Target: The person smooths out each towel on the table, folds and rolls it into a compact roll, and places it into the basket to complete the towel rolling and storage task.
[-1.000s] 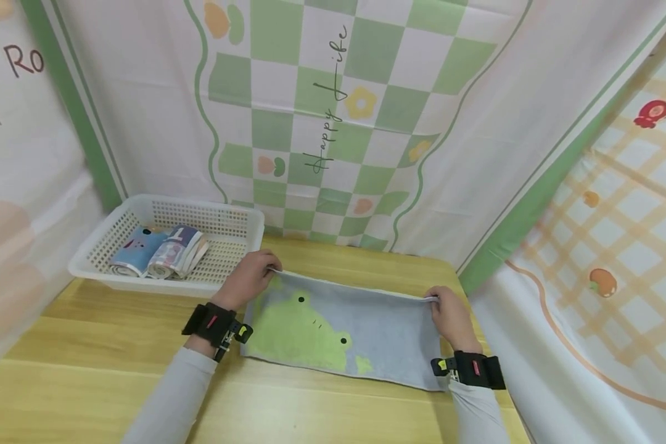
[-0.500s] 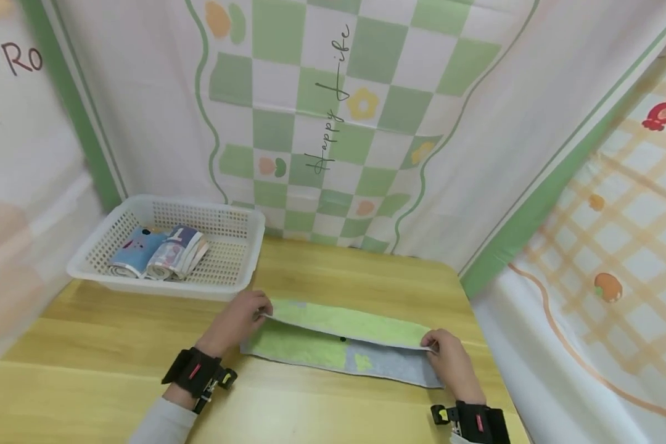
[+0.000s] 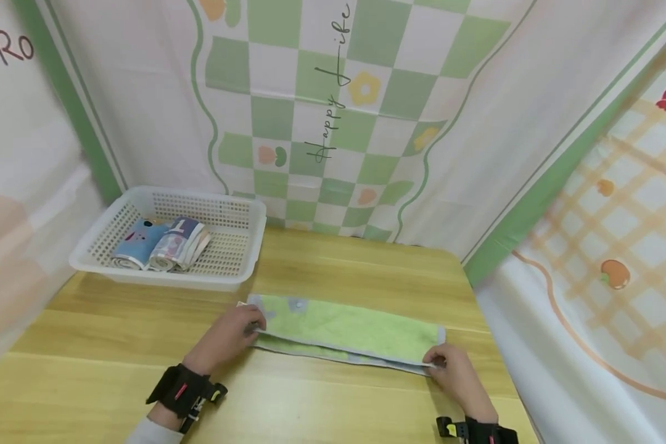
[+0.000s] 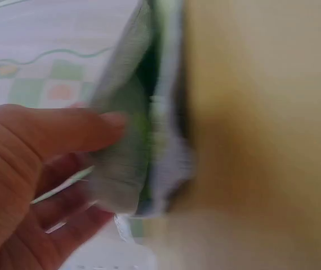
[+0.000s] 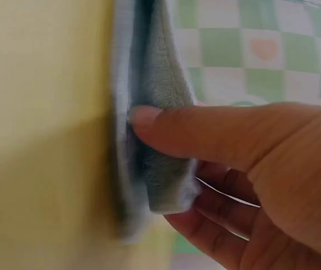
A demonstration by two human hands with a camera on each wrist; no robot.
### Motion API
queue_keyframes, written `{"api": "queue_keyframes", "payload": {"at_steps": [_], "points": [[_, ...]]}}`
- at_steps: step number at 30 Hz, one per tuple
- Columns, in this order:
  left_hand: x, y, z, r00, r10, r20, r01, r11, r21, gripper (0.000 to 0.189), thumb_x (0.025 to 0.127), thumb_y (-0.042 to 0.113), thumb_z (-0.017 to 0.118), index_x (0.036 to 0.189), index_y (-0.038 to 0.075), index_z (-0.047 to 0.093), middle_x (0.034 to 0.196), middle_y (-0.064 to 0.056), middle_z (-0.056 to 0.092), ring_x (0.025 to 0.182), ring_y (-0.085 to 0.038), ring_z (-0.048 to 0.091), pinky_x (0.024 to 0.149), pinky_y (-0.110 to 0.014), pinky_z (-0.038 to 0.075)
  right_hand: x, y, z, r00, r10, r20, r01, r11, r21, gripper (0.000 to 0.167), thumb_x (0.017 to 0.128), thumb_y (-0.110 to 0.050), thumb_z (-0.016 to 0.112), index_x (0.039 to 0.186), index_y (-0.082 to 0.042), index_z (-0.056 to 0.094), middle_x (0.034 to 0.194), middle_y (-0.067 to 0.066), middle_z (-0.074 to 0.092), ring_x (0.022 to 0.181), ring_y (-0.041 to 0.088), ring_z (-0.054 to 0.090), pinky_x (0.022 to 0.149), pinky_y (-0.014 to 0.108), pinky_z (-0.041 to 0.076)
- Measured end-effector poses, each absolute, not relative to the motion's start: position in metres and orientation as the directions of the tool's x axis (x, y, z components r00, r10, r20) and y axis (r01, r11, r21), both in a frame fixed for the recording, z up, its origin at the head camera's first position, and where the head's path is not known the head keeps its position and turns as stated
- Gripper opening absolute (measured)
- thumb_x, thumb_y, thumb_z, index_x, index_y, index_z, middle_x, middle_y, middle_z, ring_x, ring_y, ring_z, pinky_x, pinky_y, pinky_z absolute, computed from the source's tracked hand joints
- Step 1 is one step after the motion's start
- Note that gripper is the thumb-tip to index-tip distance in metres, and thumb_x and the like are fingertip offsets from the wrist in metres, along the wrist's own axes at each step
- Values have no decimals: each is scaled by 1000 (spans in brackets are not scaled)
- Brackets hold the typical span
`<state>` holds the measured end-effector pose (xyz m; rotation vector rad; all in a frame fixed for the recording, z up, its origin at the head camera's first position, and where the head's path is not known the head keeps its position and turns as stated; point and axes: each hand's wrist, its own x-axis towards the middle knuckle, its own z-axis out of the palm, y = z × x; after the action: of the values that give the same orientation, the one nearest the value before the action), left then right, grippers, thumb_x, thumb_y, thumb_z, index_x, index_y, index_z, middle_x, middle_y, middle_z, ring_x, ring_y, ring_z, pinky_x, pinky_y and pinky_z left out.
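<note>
A green and grey-blue towel (image 3: pixel 344 330) lies on the wooden table, its upper layer doubled over toward the person. My left hand (image 3: pixel 227 336) pinches the left corner of that upper layer. At the opposite end, my right hand (image 3: pixel 457 376) pinches the right corner. In the left wrist view, the thumb of the left hand (image 4: pixel 42 146) presses on the towel layer (image 4: pixel 118 163), with the fingers behind it. The right wrist view has the right hand (image 5: pixel 233 146) holding the upper layer (image 5: pixel 169 185), a gap showing above the lower layer (image 5: pixel 124 169).
A white plastic basket (image 3: pixel 244 250) stands at the back left of the table (image 3: pixel 311 407). Inside it are a blue rolled towel (image 3: pixel 141 243) and a purple and white rolled towel (image 3: pixel 177 246). Patterned curtains (image 3: pixel 388 148) hang at the back and sides.
Both hands have drawn the towel's far edge toward the person and lowered it, so the upper layer now covers most of the lower one. The head view has tilted slightly down.
</note>
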<state>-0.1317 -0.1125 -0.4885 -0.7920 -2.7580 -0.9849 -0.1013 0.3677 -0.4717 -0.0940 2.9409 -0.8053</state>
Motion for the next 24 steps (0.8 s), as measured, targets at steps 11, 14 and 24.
{"api": "queue_keyframes", "payload": {"at_steps": [11,14,24], "points": [[-122,-115,-502,-848,468,248,523,669,528,15,80,4,82,89,13,73,92,3,68,89,-16,64,81,-37,57,-91,375,-475,-989,-59,-135,20,853,-521,15,82,0,80,91,-11,74,90,-2,69,87,17,66,79,34,56],[-123,-115,-501,-859,460,224,502,674,542,16,80,1,81,89,12,74,90,4,69,87,-15,64,80,-36,57,-88,376,-471,-994,-43,-103,16,861,-508,17,82,1,80,89,-13,74,89,-2,70,89,19,67,82,39,56],[-122,-109,-493,-878,445,177,466,708,530,14,76,11,85,82,15,73,88,6,63,84,-12,60,76,-34,55,-85,377,-475,-990,-87,-108,-34,905,-424,18,76,0,85,84,-12,74,92,0,67,89,19,65,80,39,56]]}}
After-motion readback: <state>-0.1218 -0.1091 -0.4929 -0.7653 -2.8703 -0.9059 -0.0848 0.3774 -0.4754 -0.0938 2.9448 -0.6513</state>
